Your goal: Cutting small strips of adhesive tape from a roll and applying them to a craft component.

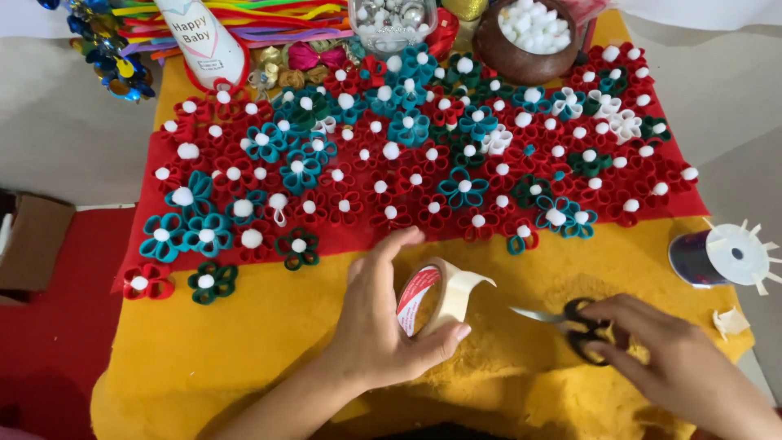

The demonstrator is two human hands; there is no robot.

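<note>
My left hand [379, 322] grips a roll of beige tape [432, 297] held upright over the yellow cloth [244, 326], with a short strip of tape pulled free toward the right. My right hand [668, 358] holds black-handled scissors [570, 322], blades pointing left at the loose tape end but a little apart from it. Just beyond both hands lie many red, teal, green and white paper flowers [407, 163] with white pompom centres, spread on a red sheet [138, 244].
A spool of dark ribbon with a white toothed end [721, 257] sits at the right. At the back stand a brown bowl of white pompoms [529, 37], a clear tub of beads [391, 20], a white bottle [204, 41] and coloured pipe cleaners [269, 16]. A cardboard box [28, 240] is at the left.
</note>
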